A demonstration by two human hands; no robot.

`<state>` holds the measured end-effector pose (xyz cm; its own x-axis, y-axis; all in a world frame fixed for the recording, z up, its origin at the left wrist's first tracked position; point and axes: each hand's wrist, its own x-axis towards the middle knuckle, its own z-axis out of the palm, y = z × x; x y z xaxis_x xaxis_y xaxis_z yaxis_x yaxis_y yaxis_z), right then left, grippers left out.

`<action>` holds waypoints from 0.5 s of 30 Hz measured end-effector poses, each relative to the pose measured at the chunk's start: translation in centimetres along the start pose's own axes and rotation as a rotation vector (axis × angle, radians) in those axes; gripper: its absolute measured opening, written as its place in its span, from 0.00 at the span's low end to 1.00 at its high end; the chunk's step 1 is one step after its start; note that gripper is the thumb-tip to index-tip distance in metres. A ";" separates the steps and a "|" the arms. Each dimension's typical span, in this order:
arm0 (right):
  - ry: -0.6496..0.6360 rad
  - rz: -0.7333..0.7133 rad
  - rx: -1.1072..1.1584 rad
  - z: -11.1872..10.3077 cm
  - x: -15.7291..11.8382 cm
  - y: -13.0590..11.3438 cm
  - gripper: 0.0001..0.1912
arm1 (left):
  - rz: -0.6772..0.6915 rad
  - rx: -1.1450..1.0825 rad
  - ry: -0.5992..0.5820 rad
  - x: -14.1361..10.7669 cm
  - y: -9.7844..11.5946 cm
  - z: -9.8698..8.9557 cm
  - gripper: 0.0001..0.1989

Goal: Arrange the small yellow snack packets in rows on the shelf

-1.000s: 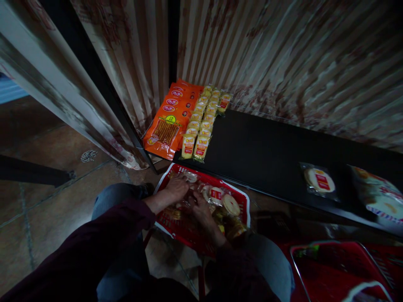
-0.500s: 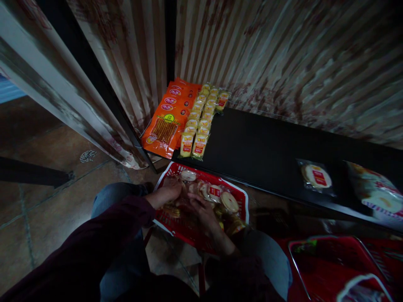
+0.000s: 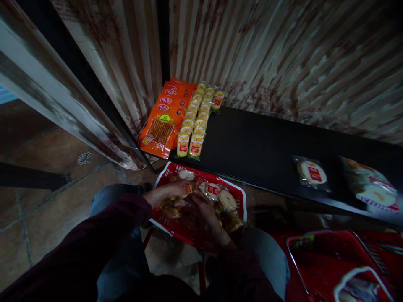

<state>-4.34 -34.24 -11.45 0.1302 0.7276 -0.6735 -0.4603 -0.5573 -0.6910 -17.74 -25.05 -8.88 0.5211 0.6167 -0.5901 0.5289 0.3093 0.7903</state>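
Both my hands are inside a red basket (image 3: 243, 201) with a white rim, held between my knees. At the fingertips of my left hand (image 3: 176, 189) is a small yellow packet (image 3: 189, 188) with a red label, and the fingers look closed on it. My right hand (image 3: 204, 206) lies just to its right, with bent fingers low among clear wrappers; dim light and blur hide whether it grips anything. Around them are wrapped round pastries, among them a pale one (image 3: 227, 200), a red-labelled one (image 3: 213, 191) and another (image 3: 186, 174) at the back.
Behind the basket runs a black shelf (image 3: 252, 138). Orange snack bags (image 3: 162, 119) and rows of small yellow packets (image 3: 195, 144) stand at its left. Farther right lie a wrapped round pastry (image 3: 312, 173) and a larger bag (image 3: 371, 184). More red baskets (image 3: 330, 256) are at lower right.
My left hand has shifted slightly right, and the yellow packet now shows at its fingertips. The right hand stays close by. The whole view has moved a little.
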 end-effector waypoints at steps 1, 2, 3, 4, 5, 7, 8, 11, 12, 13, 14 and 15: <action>0.011 -0.008 -0.005 0.0 0.1 0.0 0.28 | -0.017 0.007 0.003 0.0 0.1 0.1 0.24; 0.024 -0.025 -0.017 0.0 0.2 -0.1 0.29 | -0.036 0.014 0.002 -0.1 0.1 0.2 0.28; 0.038 -0.047 -0.031 0.1 0.1 -0.1 0.30 | -0.052 0.021 -0.004 -0.2 0.2 0.1 0.31; 0.054 -0.069 -0.043 0.2 0.1 -0.1 0.31 | -0.058 0.027 -0.016 -0.2 0.4 -0.1 0.34; 0.071 -0.085 -0.051 0.3 0.1 -0.1 0.33 | -0.056 0.042 -0.034 -0.3 0.5 -0.3 0.34; 0.090 -0.101 -0.058 0.6 0.0 -0.2 0.35 | -0.033 0.092 -0.066 -0.3 0.9 -0.9 0.33; 0.093 -0.102 -0.058 0.6 -0.1 -0.3 0.36 | -0.019 0.116 -0.082 -0.3 1.1 -1.2 0.32; 0.074 -0.073 -0.055 0.7 -0.1 -0.4 0.37 | 0.006 0.105 -0.153 -0.3 1.3 -1.8 0.27; 0.065 -0.063 -0.052 0.7 -0.1 -0.5 0.37 | 0.007 0.079 -0.179 -0.4 1.3 -1.8 0.27; 0.061 -0.058 -0.050 0.6 0.0 -0.6 0.37 | 0.008 0.052 -0.203 -0.4 1.3 -1.8 0.27; 0.063 -0.064 -0.046 0.5 0.0 -0.7 0.36 | 0.014 0.027 -0.220 -0.5 1.3 -1.8 0.27; 0.068 -0.084 -0.040 0.4 0.0 -0.8 0.36 | 0.024 0.002 -0.232 -0.5 1.3 -1.9 0.28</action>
<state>-4.34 -33.61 -10.79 0.2264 0.7443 -0.6283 -0.4100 -0.5123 -0.7546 -18.59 -23.63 -7.23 0.6731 0.4409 -0.5938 0.5161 0.2951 0.8041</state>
